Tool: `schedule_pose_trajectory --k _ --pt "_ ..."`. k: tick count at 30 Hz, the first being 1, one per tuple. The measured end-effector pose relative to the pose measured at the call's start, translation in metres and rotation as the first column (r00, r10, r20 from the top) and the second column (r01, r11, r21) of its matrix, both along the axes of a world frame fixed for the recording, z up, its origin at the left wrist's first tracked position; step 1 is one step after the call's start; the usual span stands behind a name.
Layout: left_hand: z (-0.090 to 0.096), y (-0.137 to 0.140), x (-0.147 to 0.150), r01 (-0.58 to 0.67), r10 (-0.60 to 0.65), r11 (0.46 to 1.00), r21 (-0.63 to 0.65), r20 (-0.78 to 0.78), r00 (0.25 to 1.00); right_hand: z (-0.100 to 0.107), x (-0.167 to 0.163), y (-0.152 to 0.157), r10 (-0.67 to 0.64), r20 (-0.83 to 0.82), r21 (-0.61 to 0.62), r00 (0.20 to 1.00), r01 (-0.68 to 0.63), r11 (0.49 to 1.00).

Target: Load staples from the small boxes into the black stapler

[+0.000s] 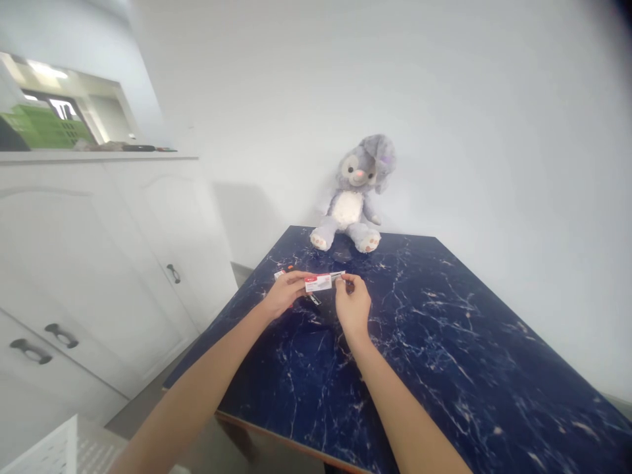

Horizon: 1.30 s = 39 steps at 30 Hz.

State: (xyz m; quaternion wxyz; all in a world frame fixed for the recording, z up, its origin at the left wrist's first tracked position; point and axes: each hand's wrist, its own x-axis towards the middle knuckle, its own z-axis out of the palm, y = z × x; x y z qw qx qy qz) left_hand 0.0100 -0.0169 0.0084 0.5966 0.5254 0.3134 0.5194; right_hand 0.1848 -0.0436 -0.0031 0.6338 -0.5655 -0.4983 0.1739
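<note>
My left hand (289, 293) grips a small red-and-white cardboard box (318, 284) above the blue marbled table (424, 342). Print shows on the side of the box, too small to read. At the box's right end, a thin pale piece with a dark strip (337, 274) sticks out. My right hand (354, 304) has its thumb and finger closed on that end; whether they pinch a flap or the contents I cannot tell. Under and behind the left hand lie a small dark object with a metallic part (315, 299) and an orange-and-black item (290, 268), both partly hidden.
A grey plush rabbit (348, 207) sits at the table's far edge against the white wall (474, 131). White cabinets (99, 250) with dark handles stand on the left. A white perforated basket (54, 451) is at the lower left.
</note>
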Motion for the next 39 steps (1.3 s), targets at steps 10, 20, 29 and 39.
schedule_pose_trajectory --k 10,20,29,39 --pt "0.001 0.001 -0.001 -0.067 0.067 0.997 0.027 -0.001 0.998 -0.001 -0.001 0.001 0.087 0.087 0.032 0.992 -0.090 0.995" --pt "-0.001 0.005 -0.007 -0.067 0.067 0.998 0.021 0.031 0.997 -0.002 0.006 0.010 0.342 0.068 0.029 0.937 -0.344 0.938" --pt "-0.003 0.007 -0.009 0.022 -0.017 0.998 -0.051 0.105 0.994 -0.007 -0.001 0.005 0.173 0.129 0.015 0.977 -0.176 0.984" --pt "-0.005 0.005 -0.006 -0.098 0.101 0.988 0.121 -0.018 0.995 0.001 -0.002 0.000 0.283 0.205 0.054 0.937 -0.299 0.953"
